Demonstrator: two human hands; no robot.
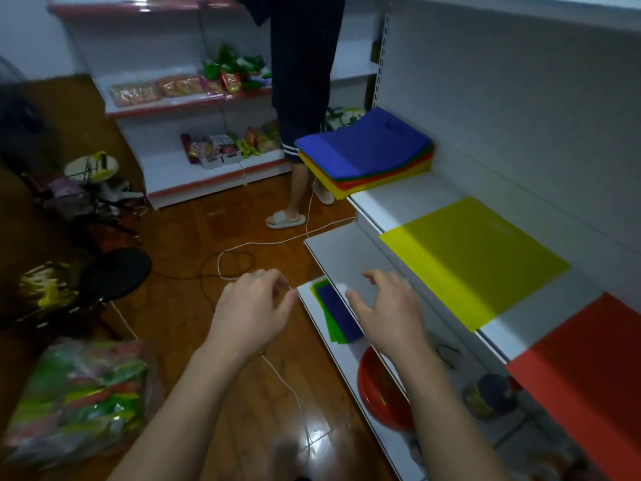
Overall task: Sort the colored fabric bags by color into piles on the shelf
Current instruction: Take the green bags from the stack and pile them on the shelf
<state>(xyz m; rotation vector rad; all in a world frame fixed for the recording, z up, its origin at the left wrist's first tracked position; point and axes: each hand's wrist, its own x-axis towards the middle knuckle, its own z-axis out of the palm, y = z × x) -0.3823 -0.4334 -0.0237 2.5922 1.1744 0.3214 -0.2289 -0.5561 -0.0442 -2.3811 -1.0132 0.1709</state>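
A mixed stack of fabric bags (367, 152), blue on top over green, orange, red and yellow layers, lies at the far end of the white shelf (409, 203). A single yellow bag (475, 262) lies flat in the middle of that shelf. A red bag (589, 373) lies at its near end. Both my hands hover empty in front of the shelf, below its level: my left hand (251, 307) with loosely curled fingers over the floor, my right hand (388, 310) with spread fingers over the lower shelf.
The lower shelf (343, 255) holds a few blue, green and yellow bags (334, 314), a red bowl (381, 390) and a dark jar (489, 397). A person (301, 98) stands at the far snack shelves. White cord (277, 373) runs over the wooden floor; a plastic sack of colored items (76, 397) sits at left.
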